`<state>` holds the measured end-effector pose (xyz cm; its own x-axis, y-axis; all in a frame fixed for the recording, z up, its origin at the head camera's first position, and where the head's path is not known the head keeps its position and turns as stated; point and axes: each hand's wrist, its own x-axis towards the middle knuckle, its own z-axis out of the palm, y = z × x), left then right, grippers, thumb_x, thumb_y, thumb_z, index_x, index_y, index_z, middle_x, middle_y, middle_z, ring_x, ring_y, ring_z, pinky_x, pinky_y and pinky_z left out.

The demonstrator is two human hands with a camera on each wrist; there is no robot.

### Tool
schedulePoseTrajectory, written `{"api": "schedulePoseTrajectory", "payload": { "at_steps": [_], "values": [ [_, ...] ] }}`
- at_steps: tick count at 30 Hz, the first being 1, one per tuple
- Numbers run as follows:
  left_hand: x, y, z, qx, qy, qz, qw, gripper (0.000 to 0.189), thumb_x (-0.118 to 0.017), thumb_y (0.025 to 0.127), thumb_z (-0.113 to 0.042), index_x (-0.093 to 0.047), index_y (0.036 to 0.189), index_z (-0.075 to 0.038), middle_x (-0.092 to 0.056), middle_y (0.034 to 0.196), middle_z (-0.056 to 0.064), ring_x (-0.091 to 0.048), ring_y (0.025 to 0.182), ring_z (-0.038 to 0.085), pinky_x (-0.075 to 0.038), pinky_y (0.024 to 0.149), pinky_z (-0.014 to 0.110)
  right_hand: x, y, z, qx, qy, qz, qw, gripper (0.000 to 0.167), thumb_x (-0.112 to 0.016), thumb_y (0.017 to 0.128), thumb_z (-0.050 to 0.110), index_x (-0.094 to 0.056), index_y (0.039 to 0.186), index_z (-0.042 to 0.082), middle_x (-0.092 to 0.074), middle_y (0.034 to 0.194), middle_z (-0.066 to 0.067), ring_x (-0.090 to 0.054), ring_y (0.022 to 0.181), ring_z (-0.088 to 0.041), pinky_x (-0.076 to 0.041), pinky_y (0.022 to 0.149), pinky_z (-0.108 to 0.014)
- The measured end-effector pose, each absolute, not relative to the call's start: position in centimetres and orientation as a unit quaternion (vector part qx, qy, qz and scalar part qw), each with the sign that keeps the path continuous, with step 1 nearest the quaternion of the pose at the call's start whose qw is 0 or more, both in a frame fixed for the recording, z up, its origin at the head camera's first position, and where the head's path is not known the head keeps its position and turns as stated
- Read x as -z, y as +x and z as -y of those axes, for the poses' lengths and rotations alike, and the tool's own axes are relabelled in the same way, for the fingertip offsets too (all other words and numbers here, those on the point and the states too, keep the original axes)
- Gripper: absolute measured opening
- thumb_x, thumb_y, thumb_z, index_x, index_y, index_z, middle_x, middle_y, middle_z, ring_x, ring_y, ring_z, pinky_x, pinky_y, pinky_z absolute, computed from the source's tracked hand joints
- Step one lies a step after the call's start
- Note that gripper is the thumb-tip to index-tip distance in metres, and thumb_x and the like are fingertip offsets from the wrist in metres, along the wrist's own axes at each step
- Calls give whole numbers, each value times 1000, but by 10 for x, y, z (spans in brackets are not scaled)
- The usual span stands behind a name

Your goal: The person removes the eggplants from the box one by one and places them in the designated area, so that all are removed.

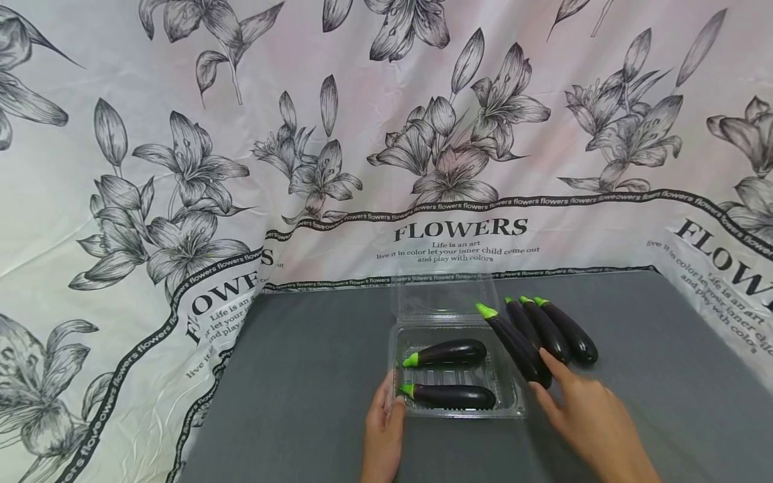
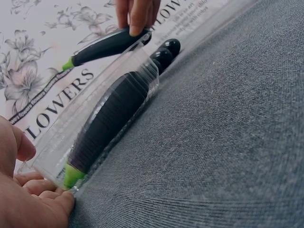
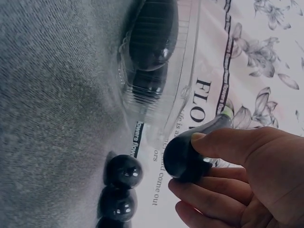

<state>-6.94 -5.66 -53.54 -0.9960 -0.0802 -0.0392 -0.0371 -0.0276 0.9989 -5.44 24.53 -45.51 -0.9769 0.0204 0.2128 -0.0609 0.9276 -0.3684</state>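
Note:
My right hand pinches the thick end of a dark eggplant, thumb on one side and fingers on the other. This eggplant is held above the table beside the right edge of a clear plastic container, its green stem pointing away from me. Two eggplants lie crosswise in the container, a far one and a near one, stems to the left. My left hand grips the container's near left corner, thumb at the rim. In the left wrist view its fingers curl under that corner.
Three more eggplants lie side by side on the grey tablecloth, right of the container. The clear lid is folded back behind it. A flower-printed curtain borders the table at the back and sides.

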Motion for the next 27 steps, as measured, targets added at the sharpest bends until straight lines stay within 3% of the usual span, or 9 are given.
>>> {"api": "schedulePoseTrajectory", "payload": {
  "at_steps": [5,10,14,16,20,27],
  "values": [
    [536,-70,56,715,44,698,14,51,-56,108,-10,-46,158,-4,-49,159,19,-51,134,24,-44,100,18,459,-48,-247,-203,-17,976,82,64,-76,98,29,-53,151,1,-40,53,1,-39,48,-18,-33,48,-40],
    [536,-70,57,714,47,699,15,52,-56,108,-10,-47,158,-5,-51,156,18,-54,121,22,-45,94,18,461,-46,-249,-205,-47,977,35,68,-74,99,32,-50,152,-2,-43,57,0,-40,48,-17,-32,49,-36],
    [537,-69,57,710,47,702,16,52,-55,108,-11,-46,159,-4,-49,158,19,-52,132,25,-46,104,27,462,-45,-252,-205,-46,977,37,69,-75,98,35,-51,151,-3,-67,73,-13,-51,53,-19,-43,50,-42],
    [537,-70,57,712,42,701,17,52,-55,109,-11,-45,159,-3,-44,162,21,-43,145,28,-41,112,32,462,-44,-254,-208,-45,977,36,69,-75,99,35,-51,150,-4,-74,88,-23,-57,56,-21,-48,52,-46],
    [537,-70,57,716,35,697,19,52,-54,109,-10,-44,159,-2,-42,163,22,-38,150,34,-38,116,37,465,-42,-257,-210,-45,976,36,70,-75,99,36,-51,149,-6,-75,104,-30,-64,59,-24,-52,55,-51],
    [538,-71,57,719,34,694,20,52,-54,109,-9,-44,159,-2,-44,162,22,-43,145,30,-41,111,26,470,-40,-260,-216,-58,974,21,72,-76,98,37,-51,148,-7,-73,110,-34,-71,66,-35,-55,62,-57]
  ]
}}
